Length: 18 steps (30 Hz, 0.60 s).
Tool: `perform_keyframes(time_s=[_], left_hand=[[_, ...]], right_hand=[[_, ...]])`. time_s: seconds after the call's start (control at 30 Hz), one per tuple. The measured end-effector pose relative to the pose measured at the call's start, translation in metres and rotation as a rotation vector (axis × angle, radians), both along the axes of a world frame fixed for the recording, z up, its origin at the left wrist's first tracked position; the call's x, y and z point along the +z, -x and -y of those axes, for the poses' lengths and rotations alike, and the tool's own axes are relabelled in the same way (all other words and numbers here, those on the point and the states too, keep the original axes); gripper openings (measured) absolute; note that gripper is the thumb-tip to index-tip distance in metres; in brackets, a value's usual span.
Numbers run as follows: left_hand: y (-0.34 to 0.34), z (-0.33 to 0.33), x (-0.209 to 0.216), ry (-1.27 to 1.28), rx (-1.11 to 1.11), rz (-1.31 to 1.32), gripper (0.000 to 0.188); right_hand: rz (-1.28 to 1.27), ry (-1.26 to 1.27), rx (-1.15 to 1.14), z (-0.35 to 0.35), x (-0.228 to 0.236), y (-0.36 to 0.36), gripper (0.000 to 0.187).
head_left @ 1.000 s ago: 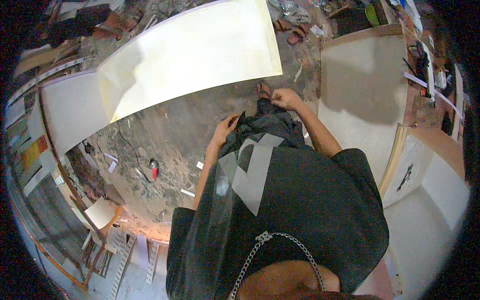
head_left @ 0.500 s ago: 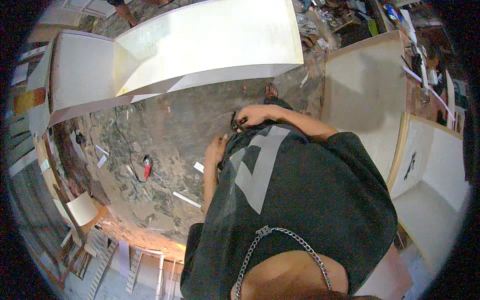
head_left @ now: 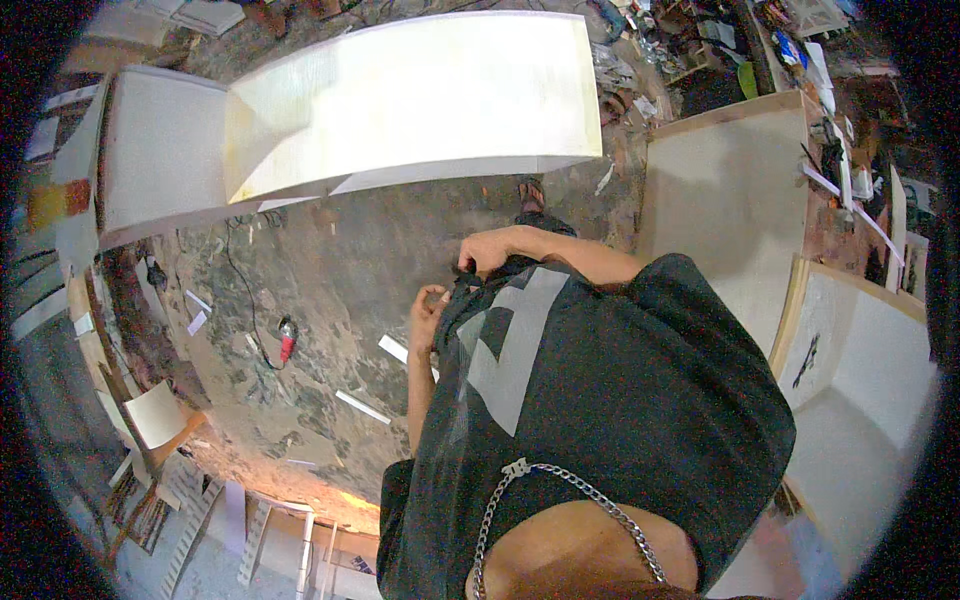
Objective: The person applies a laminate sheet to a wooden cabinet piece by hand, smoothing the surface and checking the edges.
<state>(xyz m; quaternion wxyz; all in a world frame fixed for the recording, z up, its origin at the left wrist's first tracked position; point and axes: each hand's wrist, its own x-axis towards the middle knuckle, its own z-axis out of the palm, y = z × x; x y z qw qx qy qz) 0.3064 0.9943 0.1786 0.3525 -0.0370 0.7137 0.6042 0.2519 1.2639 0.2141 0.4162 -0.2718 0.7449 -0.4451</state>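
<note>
At the waist, my right hand (head_left: 487, 252) is closed with its fingers bent down over something dark against the black cloth. What it grips is partly hidden and cannot be made out. My left hand (head_left: 427, 315) is beside the edge of my black T-shirt (head_left: 620, 390), its fingers curled inward with the tips meeting near the dark cloth. Whether a small thing lies between those fingertips does not show. A grey pattern runs down the shirt front. Beyond the right hand, a sandalled foot (head_left: 531, 195) stands on the stained floor.
A long white open box-like panel (head_left: 420, 100) lies ahead. Pale panels (head_left: 725, 190) and a white cabinet shell (head_left: 850, 350) stand at the right. On the floor at left are a red corded power tool (head_left: 287, 340) and white strips (head_left: 363, 407). Clutter (head_left: 690, 50) fills the far right.
My right hand has shifted a little left and down toward the waist cloth. The left hand's fingers have curled more. The whole view has shifted slightly.
</note>
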Motion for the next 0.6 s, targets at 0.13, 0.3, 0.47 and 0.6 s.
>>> perform_keyframes(time_s=[0.13, 0.3, 0.47, 0.6], left_hand=[[0.036, -0.061, 0.006, 0.056, -0.094, -0.043, 0.024], [0.072, -0.134, 0.03, 0.286, -0.248, -0.154, 0.027], [0.125, -0.152, 0.008, 0.742, -0.566, -0.358, 0.042], [0.153, -0.161, -0.046, 0.678, -0.401, -0.302, 0.042]], right_hand=[[0.022, 0.07, -0.198, -0.084, -0.021, 0.001, 0.027], [-0.145, 0.099, -0.32, -0.156, -0.006, -0.002, 0.033], [0.166, 0.086, -1.163, -0.258, -0.016, -0.034, 0.038], [-0.007, -0.383, -1.586, -0.339, -0.021, -0.08, 0.04]])
